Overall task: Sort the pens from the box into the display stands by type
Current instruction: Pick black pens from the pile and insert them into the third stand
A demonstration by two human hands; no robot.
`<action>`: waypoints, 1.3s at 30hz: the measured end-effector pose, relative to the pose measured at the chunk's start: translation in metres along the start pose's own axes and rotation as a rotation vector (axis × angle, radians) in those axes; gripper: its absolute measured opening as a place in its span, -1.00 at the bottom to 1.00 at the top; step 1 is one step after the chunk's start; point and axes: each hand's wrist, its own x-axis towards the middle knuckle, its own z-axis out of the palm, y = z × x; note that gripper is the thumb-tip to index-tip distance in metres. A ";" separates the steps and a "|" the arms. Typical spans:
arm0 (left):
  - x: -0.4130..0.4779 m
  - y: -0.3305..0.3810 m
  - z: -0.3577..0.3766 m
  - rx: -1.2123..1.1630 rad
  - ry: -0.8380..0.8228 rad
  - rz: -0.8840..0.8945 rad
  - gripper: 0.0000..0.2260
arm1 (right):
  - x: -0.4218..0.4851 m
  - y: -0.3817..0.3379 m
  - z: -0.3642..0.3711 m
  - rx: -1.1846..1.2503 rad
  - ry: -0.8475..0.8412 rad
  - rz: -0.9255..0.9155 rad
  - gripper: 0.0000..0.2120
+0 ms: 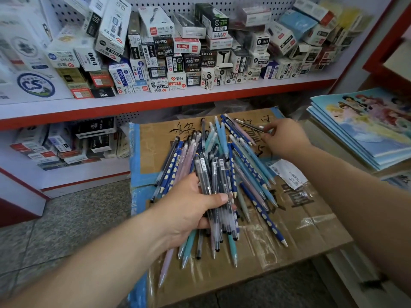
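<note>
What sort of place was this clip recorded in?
Most likely a stationery shop: red-edged shelves stacked with pen boxes, a pile of cartoon-cover notebooks at the right, and loose pens heaped on a cardboard box.

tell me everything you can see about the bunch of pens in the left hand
The bunch of pens is a fistful of slim plastic ones: mostly clear barrels with dark ink and white barcode stickers, plus a few teal and pale pink. The left hand grips them round the middle, thumb across the front. They fan out, ends sticking out above and below the fist, over the loose pile on the cardboard box.
</note>
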 end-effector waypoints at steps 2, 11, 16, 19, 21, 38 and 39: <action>0.000 0.001 -0.001 0.004 -0.003 0.004 -0.76 | 0.015 0.001 0.006 -0.075 -0.005 -0.029 -0.76; 0.003 -0.001 -0.004 0.007 -0.001 0.001 -0.70 | 0.040 -0.004 0.011 -0.232 -0.074 -0.022 -0.81; 0.003 0.000 -0.001 -0.007 -0.001 0.005 -0.71 | 0.038 -0.006 0.011 -0.255 -0.147 0.009 -0.81; 0.003 0.000 0.001 0.001 0.014 0.016 -0.70 | 0.027 -0.008 0.005 -0.305 -0.176 0.016 -0.82; 0.003 0.000 0.003 0.009 0.022 0.015 -0.70 | 0.013 -0.008 -0.004 -0.321 -0.171 0.031 -0.79; -0.041 0.000 0.111 0.228 -0.066 0.000 -0.81 | -0.227 0.079 -0.127 -0.035 -0.190 -0.083 -0.93; -0.045 0.000 0.121 0.253 -0.080 -0.001 -0.82 | -0.242 0.088 -0.133 -0.058 -0.191 -0.073 -0.95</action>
